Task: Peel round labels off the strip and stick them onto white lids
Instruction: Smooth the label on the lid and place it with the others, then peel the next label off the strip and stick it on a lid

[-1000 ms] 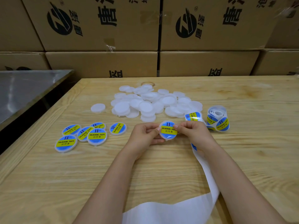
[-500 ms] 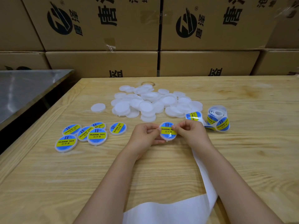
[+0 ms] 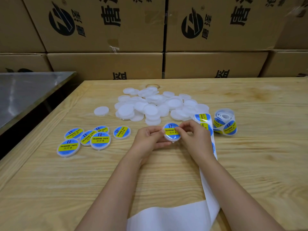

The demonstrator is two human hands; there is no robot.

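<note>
A white lid point(image 3: 171, 133) carrying a blue and yellow round label is held tilted above the table, between both hands. My left hand point(image 3: 150, 139) grips its left edge and underside. My right hand point(image 3: 191, 135) pinches its right edge, with fingertips on the label. The label strip point(image 3: 204, 120) runs from under my right hand toward me as bare white backing point(image 3: 208, 189). The label roll point(image 3: 225, 124) stands to the right. A heap of bare white lids point(image 3: 155, 105) lies behind my hands.
Several labelled lids point(image 3: 100, 139) lie in a cluster at the left of the wooden table point(image 3: 258, 164). One bare lid point(image 3: 101, 111) lies apart from the heap. Cardboard boxes point(image 3: 106, 24) wall off the back. A metal surface point(image 3: 25, 92) stands at the far left.
My right fingers have slid further onto the label's right side. The lid has stayed in about the same place between my hands.
</note>
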